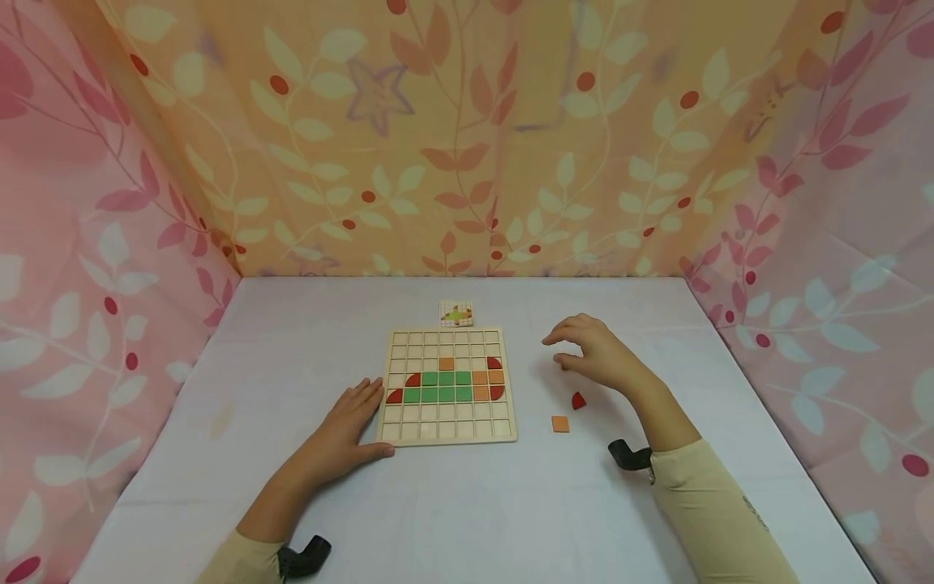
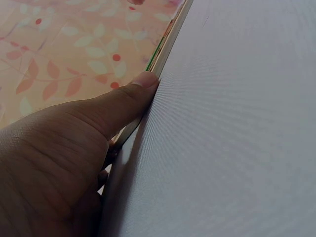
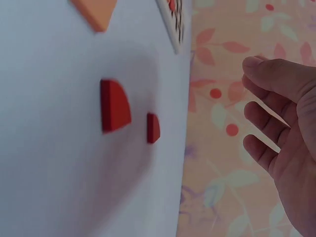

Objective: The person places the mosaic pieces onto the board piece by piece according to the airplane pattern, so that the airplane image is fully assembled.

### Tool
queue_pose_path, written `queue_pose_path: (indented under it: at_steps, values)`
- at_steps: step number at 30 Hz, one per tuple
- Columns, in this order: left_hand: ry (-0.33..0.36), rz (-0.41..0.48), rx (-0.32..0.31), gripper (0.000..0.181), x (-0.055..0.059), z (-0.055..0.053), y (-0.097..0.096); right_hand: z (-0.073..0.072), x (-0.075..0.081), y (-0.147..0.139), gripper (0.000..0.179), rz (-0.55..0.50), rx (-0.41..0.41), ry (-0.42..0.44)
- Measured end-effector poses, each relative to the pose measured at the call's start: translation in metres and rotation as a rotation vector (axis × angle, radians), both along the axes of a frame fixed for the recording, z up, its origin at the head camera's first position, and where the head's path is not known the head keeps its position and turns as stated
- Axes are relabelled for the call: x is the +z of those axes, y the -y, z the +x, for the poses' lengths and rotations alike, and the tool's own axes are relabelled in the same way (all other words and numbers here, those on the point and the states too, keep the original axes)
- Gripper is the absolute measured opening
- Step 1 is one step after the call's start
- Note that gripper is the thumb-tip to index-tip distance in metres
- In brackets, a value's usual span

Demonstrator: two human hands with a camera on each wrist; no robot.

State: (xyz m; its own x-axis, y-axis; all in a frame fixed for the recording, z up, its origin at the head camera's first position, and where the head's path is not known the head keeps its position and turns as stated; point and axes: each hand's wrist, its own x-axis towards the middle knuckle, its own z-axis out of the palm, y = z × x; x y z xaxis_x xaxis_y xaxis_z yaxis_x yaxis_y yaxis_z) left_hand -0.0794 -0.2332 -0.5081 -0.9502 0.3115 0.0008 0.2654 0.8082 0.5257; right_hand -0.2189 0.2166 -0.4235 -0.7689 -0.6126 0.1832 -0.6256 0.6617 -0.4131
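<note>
A wooden grid board (image 1: 445,432) lies mid-table, with green and orange squares and red quarter-round pieces in its cells. My left hand (image 1: 343,434) rests at the board's left side. Its thumb (image 2: 145,80) touches the front edge, while the other fingers are mostly hidden in the left wrist view. Above the table right of the board, my right hand (image 1: 598,354) holds nothing, its fingers loosely bent. Two red quarter-round pieces, a nearer one (image 3: 114,106) and a farther one (image 3: 153,128), lie on the table below it; the head view shows only one red piece (image 1: 579,401).
A loose orange square (image 1: 559,424) lies right of the board. Behind the board is a small picture card (image 1: 456,313) with a coloured pattern on a grid. Flowered cloth (image 1: 467,162) hangs at the back and both sides of the white table (image 1: 467,519).
</note>
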Motion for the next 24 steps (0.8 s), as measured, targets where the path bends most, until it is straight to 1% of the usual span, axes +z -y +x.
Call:
queue_pose_path:
  at_steps: [2, 9, 16, 21, 24]
  values:
    - [-0.001, -0.001, 0.000, 0.108, 0.000, 0.000, 0.000, -0.003, -0.004, -0.007, 0.029, 0.004, -0.004, 0.013]
    - [0.005, -0.005, 0.001, 0.108, 0.000, -0.001, 0.000, -0.012, -0.017, -0.026, 0.027, 0.030, -0.004, 0.097]
    - [-0.002, -0.007, -0.005, 0.108, -0.001, -0.001, 0.000, -0.020, -0.036, -0.040, 0.029, 0.038, 0.005, 0.122]
    - [-0.007, -0.012, -0.011, 0.108, -0.003, -0.001, 0.002, -0.023, -0.043, -0.045, 0.031, 0.007, 0.024, 0.160]
    - [-0.006, -0.008, -0.010, 0.108, -0.004, -0.001, 0.002, -0.024, -0.047, -0.047, 0.031, -0.004, 0.037, 0.153]
